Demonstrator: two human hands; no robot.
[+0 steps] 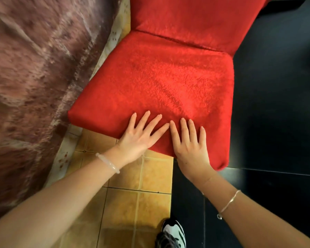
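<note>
The person's left hand [139, 136] and right hand [191, 144] both lay flat, fingers straight and spread, pressing on the near edge of the plush red fabric seat cushion [150, 83] of a red upholstered chair. Their index fingertips nearly met in the middle. The cushion sat beside a shaggy mauve fur blanket [34, 77], above yellow tiled floor [129, 176] and glossy black floor [276, 122].

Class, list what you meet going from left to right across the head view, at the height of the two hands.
Furry blanket → yellow floor tiles → left hand → right hand → black floor.
</note>
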